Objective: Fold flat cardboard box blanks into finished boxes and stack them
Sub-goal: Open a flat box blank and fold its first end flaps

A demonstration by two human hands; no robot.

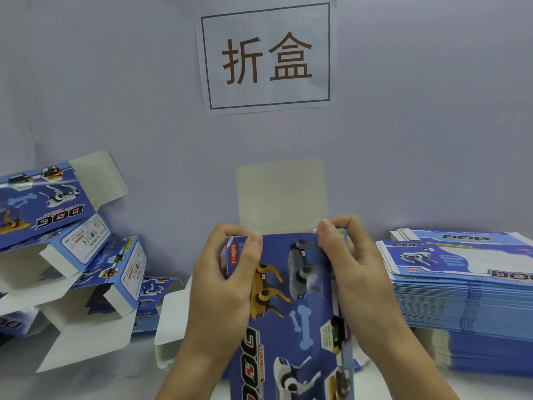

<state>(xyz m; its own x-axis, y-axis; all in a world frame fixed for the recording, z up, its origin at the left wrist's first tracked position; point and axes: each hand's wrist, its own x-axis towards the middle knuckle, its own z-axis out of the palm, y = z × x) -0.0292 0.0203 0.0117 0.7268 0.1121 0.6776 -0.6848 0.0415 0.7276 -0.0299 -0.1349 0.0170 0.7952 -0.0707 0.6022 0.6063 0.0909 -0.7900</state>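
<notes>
grey wall [115, 82], white table [138, 382] — both hands grip a box [291, 307].

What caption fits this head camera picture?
Both hands, left and right, grip a blue dog box.

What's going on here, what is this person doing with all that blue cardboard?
A person is folding toy-dog boxes. Both hands grip one blue box at its upper corners, the left hand on the left edge and the right hand on the right, with its top flap standing open. A tall stack of flat blanks sits to the right. Folded boxes with open flaps are piled loosely on the left. A paper sign hangs on the wall.
</notes>
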